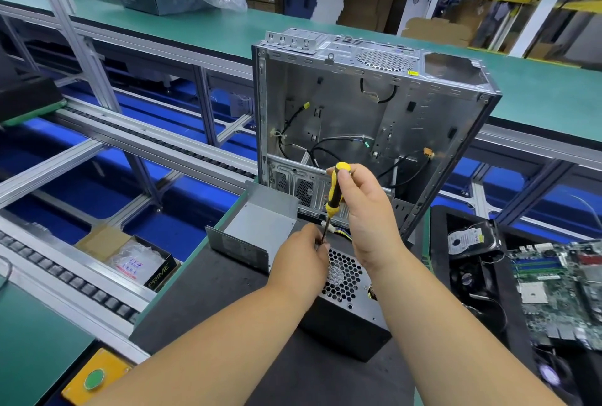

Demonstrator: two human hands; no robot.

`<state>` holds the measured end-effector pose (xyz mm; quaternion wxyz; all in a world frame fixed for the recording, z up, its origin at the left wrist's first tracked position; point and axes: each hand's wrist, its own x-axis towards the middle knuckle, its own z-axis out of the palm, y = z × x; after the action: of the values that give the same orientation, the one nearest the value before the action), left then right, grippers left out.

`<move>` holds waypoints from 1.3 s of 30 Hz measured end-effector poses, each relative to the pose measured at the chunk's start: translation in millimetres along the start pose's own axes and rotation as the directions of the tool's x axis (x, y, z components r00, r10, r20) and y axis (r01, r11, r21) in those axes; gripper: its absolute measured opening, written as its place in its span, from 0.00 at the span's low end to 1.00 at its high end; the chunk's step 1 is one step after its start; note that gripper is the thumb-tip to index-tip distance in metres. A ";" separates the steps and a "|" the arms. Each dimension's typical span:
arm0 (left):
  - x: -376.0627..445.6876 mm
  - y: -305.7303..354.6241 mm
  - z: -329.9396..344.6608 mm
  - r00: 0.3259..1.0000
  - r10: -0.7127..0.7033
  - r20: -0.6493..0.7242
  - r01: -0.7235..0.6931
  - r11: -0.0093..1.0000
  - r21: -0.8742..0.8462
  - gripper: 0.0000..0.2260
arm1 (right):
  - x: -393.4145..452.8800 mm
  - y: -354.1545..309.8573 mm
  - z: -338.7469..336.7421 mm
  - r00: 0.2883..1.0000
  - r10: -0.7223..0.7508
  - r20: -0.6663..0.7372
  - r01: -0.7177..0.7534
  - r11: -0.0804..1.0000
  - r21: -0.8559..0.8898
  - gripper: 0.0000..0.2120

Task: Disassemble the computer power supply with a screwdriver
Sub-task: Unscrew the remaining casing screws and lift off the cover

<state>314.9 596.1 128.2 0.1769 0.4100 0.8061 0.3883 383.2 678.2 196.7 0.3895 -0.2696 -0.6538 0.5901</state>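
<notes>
The grey power supply sits on the black mat with its honeycomb fan grille facing up. My right hand grips the yellow-and-black screwdriver by the handle, held nearly upright with its tip at the unit's far top corner. My left hand rests on the unit's top left edge and pinches the screwdriver's shaft near the tip. The tip and the screw are hidden behind my fingers. Coloured wires leave the unit's far side.
An emptied grey computer case stands upright just behind the unit. A grey metal cover lies to the left. A black tray on the right holds a hard drive and a motherboard. A roller conveyor runs at left.
</notes>
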 end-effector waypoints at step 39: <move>-0.1 0.0 -0.2 1.000 -0.030 0.003 0.030 0.999 0.045 0.09 | -6.4 -17.1 2.4 0.921 -0.389 0.022 0.315 0.709 -0.631 0.14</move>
<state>314.8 595.8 128.3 0.1747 0.4024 0.8204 0.3666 386.6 668.9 212.3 0.4197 -0.2859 -0.8276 0.2390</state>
